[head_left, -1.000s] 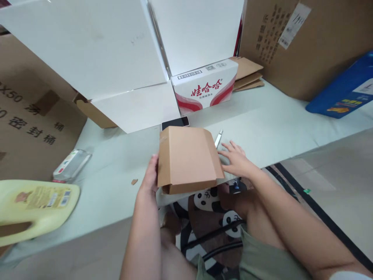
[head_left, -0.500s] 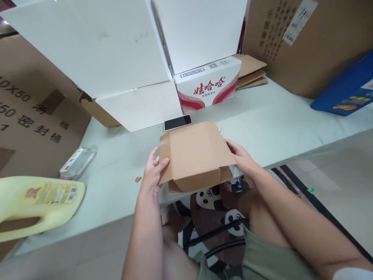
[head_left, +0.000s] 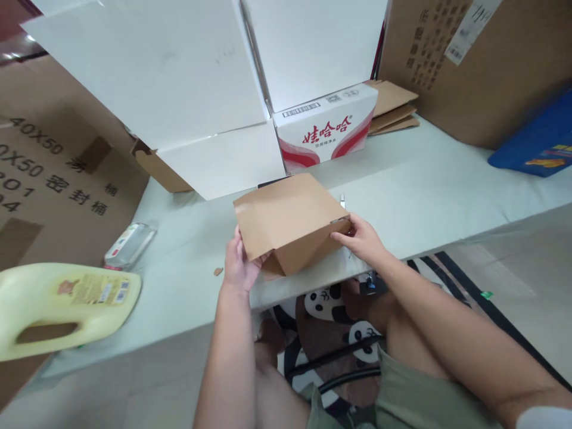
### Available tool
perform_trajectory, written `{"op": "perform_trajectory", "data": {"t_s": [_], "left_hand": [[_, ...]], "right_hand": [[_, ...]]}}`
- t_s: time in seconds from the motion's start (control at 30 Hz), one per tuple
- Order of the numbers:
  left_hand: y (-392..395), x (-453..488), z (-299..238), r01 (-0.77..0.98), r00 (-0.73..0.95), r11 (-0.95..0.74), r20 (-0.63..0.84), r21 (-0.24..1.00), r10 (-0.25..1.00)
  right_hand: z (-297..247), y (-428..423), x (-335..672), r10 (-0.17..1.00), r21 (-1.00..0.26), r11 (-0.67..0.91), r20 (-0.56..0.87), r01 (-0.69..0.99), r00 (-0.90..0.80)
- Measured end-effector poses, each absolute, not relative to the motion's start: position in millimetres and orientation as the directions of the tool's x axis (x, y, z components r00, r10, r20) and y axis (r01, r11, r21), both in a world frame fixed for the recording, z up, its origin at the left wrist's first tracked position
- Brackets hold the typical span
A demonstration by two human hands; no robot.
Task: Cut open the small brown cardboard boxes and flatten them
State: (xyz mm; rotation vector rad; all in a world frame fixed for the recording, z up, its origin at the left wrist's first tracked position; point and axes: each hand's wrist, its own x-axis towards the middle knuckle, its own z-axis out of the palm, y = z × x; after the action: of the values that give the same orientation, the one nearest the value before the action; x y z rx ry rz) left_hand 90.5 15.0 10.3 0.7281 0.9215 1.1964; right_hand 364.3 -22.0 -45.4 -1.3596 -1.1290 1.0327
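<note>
Gripping opposite sides, hands [head_left: 240, 263] hold a cardboard box [head_left: 290, 211], inside hidden.

Storeroom-like room, tiled floor [head_left: 156, 381], printed cartons [head_left: 473, 101]

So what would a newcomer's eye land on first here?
Probably the plain brown cardboard box, held between the left hand and the right hand near the front edge of the pale green tabletop. Next might come the white cardboard carton with red lettering, standing beyond it, and the pale yellow plastic jug with a handle, at the left.
</note>
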Motion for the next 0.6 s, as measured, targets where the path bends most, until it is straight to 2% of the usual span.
{"op": "perform_trajectory", "data": {"t_s": [0.17, 0.3, 0.4, 0.5, 0.6], "left_hand": [[14, 97, 1, -0.217, -0.03, 0.183, -0.194, 0.959, 0.98], [18, 99, -5, -0.072, -0.198, 0.153, -0.165, 0.986, 0.966], [21, 93, -5, -0.079, -0.197, 0.142, -0.155, 0.987, 0.968], [25, 83, -8, -0.123, -0.205, 0.07, -0.095, 0.99, 0.974], [27, 75, -18, -0.185, -0.144, 0.039, -0.066, 0.982, 0.987]], "right_hand": [[-39, -21, 363, 0.972, -0.999, -0.039, -0.03, 0.033, 0.234], [-32, -22, 364, 0.958, -0.999, -0.038, -0.043, -0.023, 0.282], [-30, -22, 364, 0.93, -0.994, -0.026, -0.062, -0.102, 0.362], [-28, -24, 367, 0.885, -0.981, 0.066, -0.026, -0.181, 0.464], [-23, -32, 372, 0.887, -0.971, 0.124, 0.016, -0.205, 0.462]]}}
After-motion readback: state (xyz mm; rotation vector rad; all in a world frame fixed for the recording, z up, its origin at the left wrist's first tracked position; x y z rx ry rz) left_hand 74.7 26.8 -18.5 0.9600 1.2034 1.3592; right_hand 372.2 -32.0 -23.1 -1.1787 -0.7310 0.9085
